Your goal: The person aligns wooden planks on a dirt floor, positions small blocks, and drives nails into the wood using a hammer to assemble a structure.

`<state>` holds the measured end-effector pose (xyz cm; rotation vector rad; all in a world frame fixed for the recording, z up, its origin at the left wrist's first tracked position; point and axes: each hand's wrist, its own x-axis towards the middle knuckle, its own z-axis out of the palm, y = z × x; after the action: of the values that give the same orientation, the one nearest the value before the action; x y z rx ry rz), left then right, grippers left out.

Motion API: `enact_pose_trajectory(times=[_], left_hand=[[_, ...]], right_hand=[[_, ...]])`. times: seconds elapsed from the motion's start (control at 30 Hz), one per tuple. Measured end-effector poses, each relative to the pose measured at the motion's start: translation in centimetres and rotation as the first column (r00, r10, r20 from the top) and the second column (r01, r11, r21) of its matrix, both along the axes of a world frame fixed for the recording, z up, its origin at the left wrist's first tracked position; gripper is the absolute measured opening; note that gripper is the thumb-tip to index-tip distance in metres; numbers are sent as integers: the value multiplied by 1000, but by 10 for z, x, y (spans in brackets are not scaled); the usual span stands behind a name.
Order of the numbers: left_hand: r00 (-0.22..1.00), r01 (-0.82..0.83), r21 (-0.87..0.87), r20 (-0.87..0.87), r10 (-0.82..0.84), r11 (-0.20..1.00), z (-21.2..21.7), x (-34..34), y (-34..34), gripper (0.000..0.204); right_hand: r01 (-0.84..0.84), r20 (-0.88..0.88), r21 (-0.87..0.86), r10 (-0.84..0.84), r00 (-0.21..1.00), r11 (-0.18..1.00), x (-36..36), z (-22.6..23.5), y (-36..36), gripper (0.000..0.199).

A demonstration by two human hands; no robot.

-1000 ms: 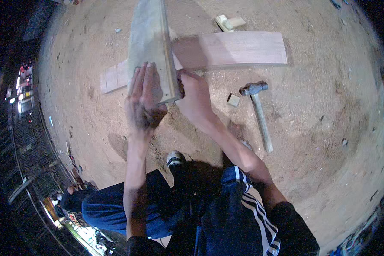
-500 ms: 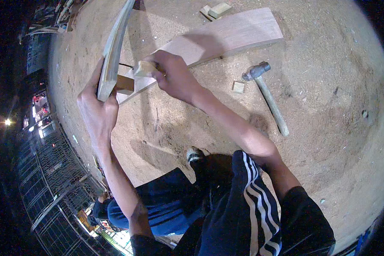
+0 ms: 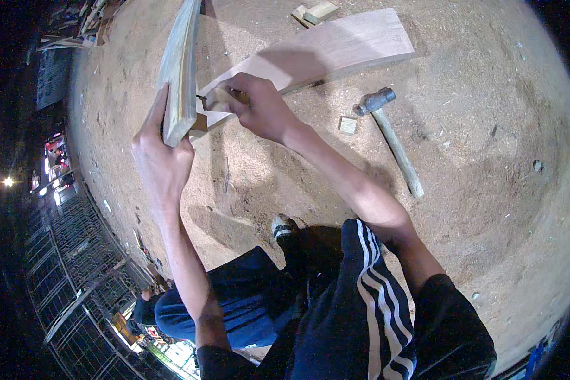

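Observation:
My left hand grips the near end of a long wooden plank, held up on edge. A short dark nail or spike sticks out from the plank's right side. With fingers closed, my right hand holds a small wooden block at the tip of that spike; whether they touch is hard to tell. Just below, a brownish wood piece sits against the plank, partly hidden by it. Beneath my hands, a wide pale board lies on the ground.
To the right, a hammer with a wooden handle lies on sandy ground. A small wooden offcut rests beside its head. More offcuts lie beyond the pale board. My shoe is below. Metal mesh stands at left.
The plank in my left hand has moved right and turned slightly, closing the gap to the block. My right hand has barely moved and still holds the block.

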<state>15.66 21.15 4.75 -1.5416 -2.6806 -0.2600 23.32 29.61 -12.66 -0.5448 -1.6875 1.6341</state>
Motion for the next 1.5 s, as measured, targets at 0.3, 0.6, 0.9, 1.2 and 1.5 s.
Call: enact_pose_trajectory(times=[0.3,0.6,0.9,1.2,1.5], left_hand=[[999,33,38,-27,-32,999,-41,9,-12,67],[999,32,57,7,-32,998,-102,26,-39,77],[983,-69,163,180,39,984,-140,48,-33,76],[980,179,32,-89,-176,983,-174,17,-58,70],[928,293,-26,-234,-291,956,-187,0,-65,56]], right_hand=[[-5,-34,-71,3,999,997,7,-26,-11,27],[78,-37,41,-76,996,996,18,-77,-30,28],[246,-102,97,-236,966,964,3,-139,-47,37],[140,51,73,-144,988,987,4,-155,-54,34],[110,76,196,-127,989,975,6,-157,-50,52]])
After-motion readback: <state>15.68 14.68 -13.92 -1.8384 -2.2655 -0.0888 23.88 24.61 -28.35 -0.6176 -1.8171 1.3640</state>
